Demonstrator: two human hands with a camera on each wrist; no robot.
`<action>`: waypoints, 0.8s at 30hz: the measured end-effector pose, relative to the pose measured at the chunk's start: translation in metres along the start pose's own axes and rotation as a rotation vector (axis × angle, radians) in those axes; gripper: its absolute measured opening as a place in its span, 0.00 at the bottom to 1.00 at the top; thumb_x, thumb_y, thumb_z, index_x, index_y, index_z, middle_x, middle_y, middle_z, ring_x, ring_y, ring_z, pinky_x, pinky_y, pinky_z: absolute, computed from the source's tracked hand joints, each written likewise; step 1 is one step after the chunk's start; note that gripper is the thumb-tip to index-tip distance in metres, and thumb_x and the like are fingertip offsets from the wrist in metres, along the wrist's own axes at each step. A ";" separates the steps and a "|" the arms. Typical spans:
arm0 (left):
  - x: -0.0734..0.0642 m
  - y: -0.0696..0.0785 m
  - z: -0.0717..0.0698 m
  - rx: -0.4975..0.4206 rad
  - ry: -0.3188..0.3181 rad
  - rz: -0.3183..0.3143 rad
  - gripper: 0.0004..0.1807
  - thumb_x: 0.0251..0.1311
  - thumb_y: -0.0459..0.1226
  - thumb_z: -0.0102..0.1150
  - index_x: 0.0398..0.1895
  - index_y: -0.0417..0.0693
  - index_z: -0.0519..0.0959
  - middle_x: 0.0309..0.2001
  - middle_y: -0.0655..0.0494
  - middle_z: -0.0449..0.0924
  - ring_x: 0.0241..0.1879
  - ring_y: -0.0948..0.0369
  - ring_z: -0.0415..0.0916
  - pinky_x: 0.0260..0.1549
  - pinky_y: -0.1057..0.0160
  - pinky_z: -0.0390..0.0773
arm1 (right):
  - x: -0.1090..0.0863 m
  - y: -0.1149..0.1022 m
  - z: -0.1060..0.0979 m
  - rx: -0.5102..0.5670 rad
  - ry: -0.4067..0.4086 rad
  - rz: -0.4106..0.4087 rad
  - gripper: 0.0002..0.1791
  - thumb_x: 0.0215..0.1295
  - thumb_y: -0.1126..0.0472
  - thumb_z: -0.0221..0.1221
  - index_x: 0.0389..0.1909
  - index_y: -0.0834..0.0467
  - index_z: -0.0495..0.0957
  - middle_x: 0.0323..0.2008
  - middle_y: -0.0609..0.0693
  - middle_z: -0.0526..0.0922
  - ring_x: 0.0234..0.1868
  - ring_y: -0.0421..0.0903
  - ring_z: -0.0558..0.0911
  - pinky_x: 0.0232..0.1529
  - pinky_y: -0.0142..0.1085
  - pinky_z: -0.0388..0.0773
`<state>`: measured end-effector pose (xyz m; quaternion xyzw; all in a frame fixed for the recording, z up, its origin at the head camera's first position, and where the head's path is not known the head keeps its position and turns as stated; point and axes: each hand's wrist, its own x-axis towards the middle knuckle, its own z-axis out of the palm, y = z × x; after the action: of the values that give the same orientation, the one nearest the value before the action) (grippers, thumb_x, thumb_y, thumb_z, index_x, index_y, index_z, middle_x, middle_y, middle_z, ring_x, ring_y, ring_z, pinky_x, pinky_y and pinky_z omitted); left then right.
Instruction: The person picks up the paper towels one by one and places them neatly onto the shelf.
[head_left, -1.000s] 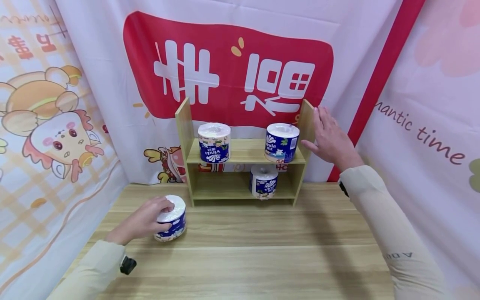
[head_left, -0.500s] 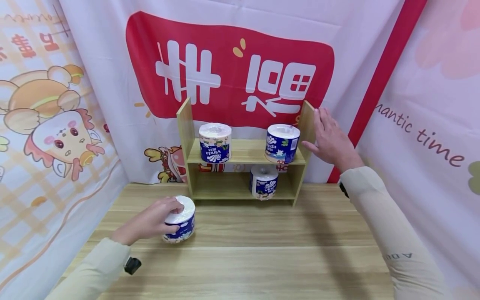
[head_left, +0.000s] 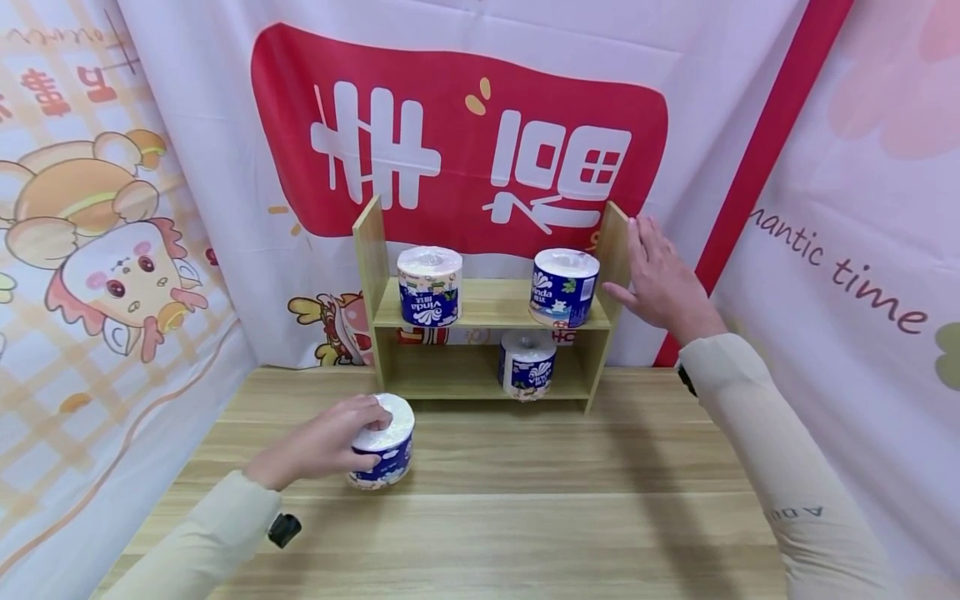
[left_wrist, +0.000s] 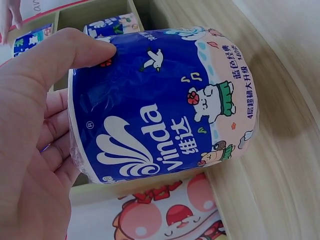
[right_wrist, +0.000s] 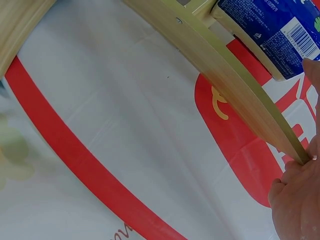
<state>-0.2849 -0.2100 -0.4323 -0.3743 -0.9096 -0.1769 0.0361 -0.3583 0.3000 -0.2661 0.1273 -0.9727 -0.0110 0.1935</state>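
My left hand point(head_left: 326, 442) grips a toilet paper roll point(head_left: 396, 457) in blue and pale wrapping, thumb on its side and fingers at its top by the core hole. The left wrist view shows the roll point(left_wrist: 150, 115) close up. It is in front of the left end of a two-tier wooden shelf point(head_left: 495, 302); whether it touches the table I cannot tell. My right hand point(head_left: 667, 283) rests with straight fingers against the shelf's right side panel point(right_wrist: 235, 95), thumb apart at the panel's edge. Part of this hand lies outside the right wrist view.
On the upper board stand two wrapped rolls, one left point(head_left: 431, 304) and one right point(head_left: 562, 287). A third roll point(head_left: 528, 371) is on the lower level, right of middle. Behind the wooden table point(head_left: 540, 525) hangs a printed cloth point(head_left: 465, 75).
My left hand and its toilet paper roll have moved steadily to the right, from left of the shelf to in front of its left end. The right hand stays at the panel.
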 end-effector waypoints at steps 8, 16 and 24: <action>0.011 0.009 0.004 -0.021 -0.012 0.018 0.19 0.57 0.39 0.76 0.51 0.52 0.82 0.52 0.57 0.84 0.52 0.60 0.77 0.49 0.58 0.87 | -0.002 0.000 0.000 -0.001 -0.001 0.007 0.63 0.69 0.39 0.63 0.86 0.59 0.31 0.87 0.62 0.34 0.87 0.64 0.39 0.80 0.64 0.56; 0.024 0.018 0.008 -0.039 -0.011 0.054 0.19 0.58 0.41 0.76 0.52 0.52 0.82 0.51 0.59 0.84 0.51 0.61 0.77 0.50 0.59 0.86 | -0.002 0.001 0.000 0.002 0.005 0.007 0.63 0.69 0.39 0.63 0.86 0.59 0.31 0.87 0.62 0.34 0.87 0.64 0.40 0.80 0.64 0.56; 0.034 0.023 0.016 -0.062 0.036 0.054 0.21 0.57 0.41 0.77 0.53 0.51 0.82 0.51 0.59 0.84 0.51 0.62 0.76 0.49 0.61 0.84 | -0.001 0.000 -0.001 0.002 0.011 0.000 0.63 0.69 0.39 0.63 0.86 0.59 0.31 0.87 0.62 0.35 0.87 0.64 0.40 0.80 0.64 0.56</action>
<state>-0.2918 -0.1669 -0.4334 -0.3964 -0.8924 -0.2108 0.0455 -0.3570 0.3001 -0.2659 0.1275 -0.9717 -0.0095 0.1985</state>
